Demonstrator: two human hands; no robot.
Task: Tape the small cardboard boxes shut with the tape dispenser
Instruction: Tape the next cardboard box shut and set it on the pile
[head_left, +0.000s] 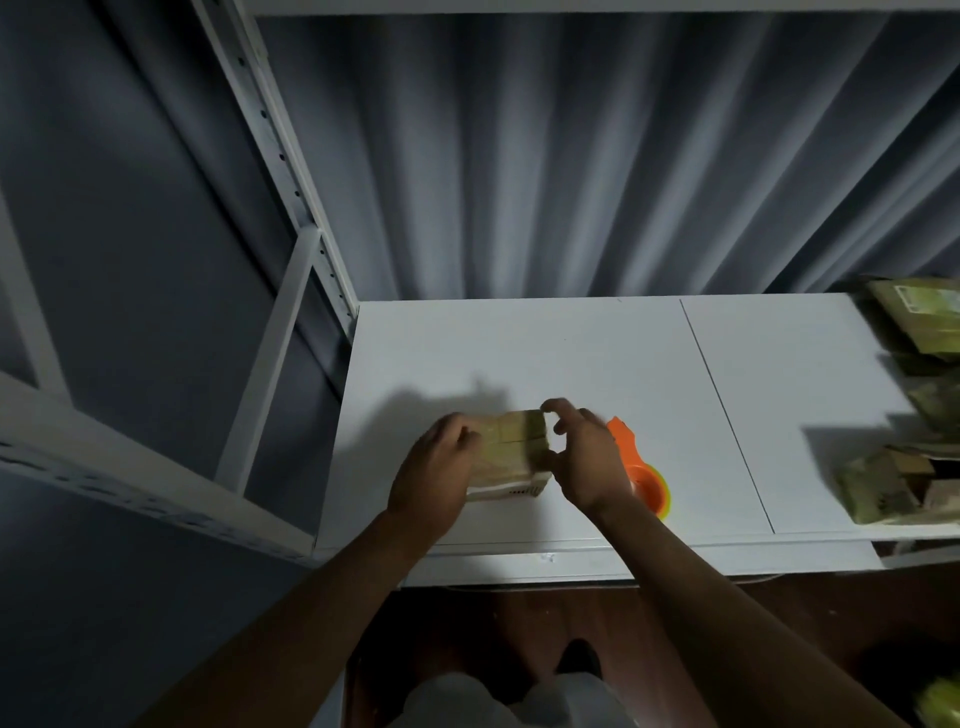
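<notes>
I see a small box (511, 451) on the white counter (597, 353), near its front edge. My left hand (434, 478) grips the box's left side; my right hand (587, 462) pinches its right end. The orange tape dispenser (647, 480) lies just right of that hand. More boxes (893, 483) sit far right.

My white shelf board (597, 353) has a thin seam running from 12 toward 5 o'clock. The box (511, 452) I'm working on sits near the front edge, the orange tape dispenser (644, 475) just beside it at 3 o'clock. More boxes (883, 488) are piled at the far 3 o'clock end.
</notes>
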